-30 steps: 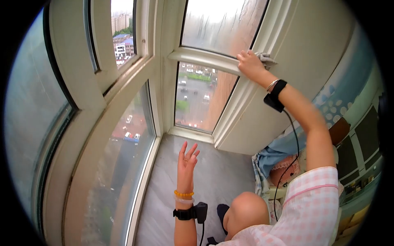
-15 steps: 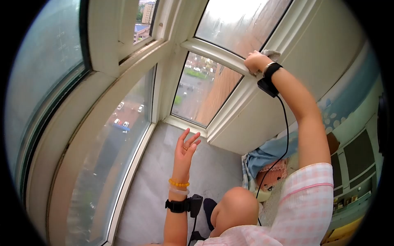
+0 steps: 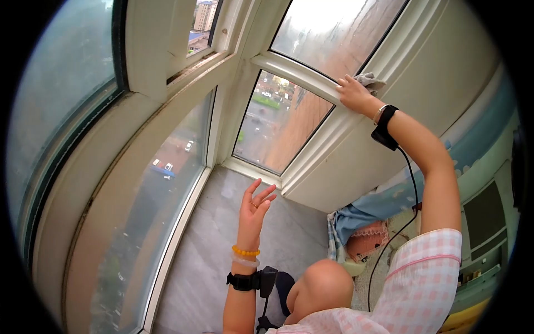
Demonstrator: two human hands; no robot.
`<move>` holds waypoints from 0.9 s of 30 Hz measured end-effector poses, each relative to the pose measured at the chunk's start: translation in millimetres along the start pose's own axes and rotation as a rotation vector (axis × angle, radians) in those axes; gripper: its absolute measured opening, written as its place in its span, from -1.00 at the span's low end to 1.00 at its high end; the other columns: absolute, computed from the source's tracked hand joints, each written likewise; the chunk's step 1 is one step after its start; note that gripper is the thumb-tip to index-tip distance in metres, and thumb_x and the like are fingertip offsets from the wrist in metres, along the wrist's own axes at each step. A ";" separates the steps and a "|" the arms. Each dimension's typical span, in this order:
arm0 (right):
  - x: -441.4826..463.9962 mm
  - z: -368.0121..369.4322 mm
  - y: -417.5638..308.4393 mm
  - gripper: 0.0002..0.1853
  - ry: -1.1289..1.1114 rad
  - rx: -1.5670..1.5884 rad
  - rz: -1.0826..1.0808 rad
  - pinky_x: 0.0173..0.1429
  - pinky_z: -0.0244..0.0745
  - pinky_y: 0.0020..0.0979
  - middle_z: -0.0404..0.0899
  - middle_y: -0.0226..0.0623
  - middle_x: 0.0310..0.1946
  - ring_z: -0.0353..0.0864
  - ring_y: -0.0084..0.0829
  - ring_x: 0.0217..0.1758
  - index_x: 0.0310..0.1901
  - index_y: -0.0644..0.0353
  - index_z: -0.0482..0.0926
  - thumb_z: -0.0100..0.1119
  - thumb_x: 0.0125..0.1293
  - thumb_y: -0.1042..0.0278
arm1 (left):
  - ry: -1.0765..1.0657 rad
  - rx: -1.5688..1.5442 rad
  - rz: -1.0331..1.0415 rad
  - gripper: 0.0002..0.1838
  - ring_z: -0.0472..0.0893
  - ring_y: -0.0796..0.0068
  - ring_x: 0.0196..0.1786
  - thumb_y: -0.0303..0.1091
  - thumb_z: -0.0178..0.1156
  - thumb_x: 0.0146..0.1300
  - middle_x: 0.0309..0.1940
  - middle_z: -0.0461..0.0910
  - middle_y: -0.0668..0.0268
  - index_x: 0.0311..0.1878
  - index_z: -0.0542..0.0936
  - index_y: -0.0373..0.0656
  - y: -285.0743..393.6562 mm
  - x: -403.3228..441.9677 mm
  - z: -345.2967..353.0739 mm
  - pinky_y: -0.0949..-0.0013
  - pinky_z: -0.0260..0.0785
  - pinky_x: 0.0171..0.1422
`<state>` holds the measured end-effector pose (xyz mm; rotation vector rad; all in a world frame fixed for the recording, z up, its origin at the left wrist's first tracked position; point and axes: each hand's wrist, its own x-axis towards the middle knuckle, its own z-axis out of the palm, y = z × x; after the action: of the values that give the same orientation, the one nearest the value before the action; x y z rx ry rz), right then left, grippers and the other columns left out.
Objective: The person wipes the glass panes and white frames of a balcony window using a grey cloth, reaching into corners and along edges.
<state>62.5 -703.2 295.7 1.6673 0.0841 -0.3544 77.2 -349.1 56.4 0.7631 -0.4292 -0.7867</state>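
Right grip [image 3: 356,97] holding cloth [image 3: 371,82] at window frame [image 3: 308,77]; left grip [image 3: 253,214] wide (grey surface [image 3: 208,239] below)

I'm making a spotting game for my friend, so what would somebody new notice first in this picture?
Probably the right hand, up at the window frame with a pale, bunched cloth. Next might be the left hand, raised, fingers spread, above a bright yellow bead bracelet. The streaky upper pane, at the top of the picture, could catch the eye too.
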 end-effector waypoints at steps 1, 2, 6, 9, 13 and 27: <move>-1.9 1.0 -3.0 -0.91 -0.022 0.057 0.038 0.09 0.19 -0.36 0.53 -0.60 -0.26 0.36 -0.44 0.03 -0.42 -0.08 0.70 0.26 0.02 0.22 | 0.001 0.006 -0.014 -0.42 0.49 0.34 0.20 -0.34 0.07 0.27 0.17 0.50 0.18 0.36 0.23 -0.08 -0.9 -0.3 1.1 0.29 0.15 0.32; -4.3 -1.1 -5.0 -0.92 -0.042 0.111 0.078 0.08 0.20 -0.37 0.53 -0.59 -0.28 0.36 -0.43 0.03 -0.44 -0.06 0.70 0.26 0.01 0.26 | 0.001 0.005 -0.022 -0.42 0.49 0.34 0.20 -0.34 0.07 0.27 0.17 0.50 0.18 0.36 0.23 -0.08 -2.0 0.1 1.7 0.29 0.15 0.32; -5.9 -1.3 -6.7 -0.92 -0.073 0.234 0.116 0.09 0.22 -0.37 0.54 -0.60 -0.29 0.38 -0.42 0.01 -0.45 0.01 0.69 0.24 0.01 0.32 | -0.013 -0.008 -0.011 -0.43 0.49 0.35 0.19 -0.35 0.07 0.26 0.16 0.51 0.18 0.35 0.24 -0.08 -5.2 3.2 5.0 0.30 0.15 0.32; -11.7 -4.4 0.7 -0.92 -0.024 0.274 -0.007 0.11 0.23 -0.36 0.55 -0.61 -0.29 0.38 -0.44 0.01 -0.45 0.01 0.69 0.21 0.03 0.34 | -0.014 -0.007 0.001 -0.43 0.49 0.35 0.19 -0.36 0.07 0.26 0.16 0.52 0.18 0.35 0.24 -0.08 -2.4 4.5 6.3 0.30 0.15 0.32; -23.0 -21.6 33.4 -0.90 -0.073 0.560 -0.235 0.10 0.25 -0.38 0.53 -0.60 -0.26 0.38 -0.47 0.00 -0.44 -0.07 0.69 0.25 -0.03 0.37 | -0.007 0.020 0.006 -0.44 0.50 0.36 0.18 -0.39 0.07 0.25 0.15 0.52 0.19 0.34 0.24 -0.08 -6.3 1.8 -0.4 0.31 0.16 0.30; -17.7 -24.3 -4.7 -0.87 -0.109 0.321 -0.178 0.04 0.36 -0.40 0.58 -0.53 -0.20 0.48 -0.39 -0.02 -0.39 -0.05 0.73 0.24 0.01 0.38 | 0.058 0.053 0.001 -0.42 0.53 0.35 0.15 -0.40 0.07 0.24 0.14 0.53 0.17 0.35 0.23 -0.10 -6.2 -3.4 -5.2 0.35 0.22 0.25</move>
<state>48.8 -676.1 298.3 1.9592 0.0981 -0.6184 75.2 -347.1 48.1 0.8325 -0.4000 -0.7529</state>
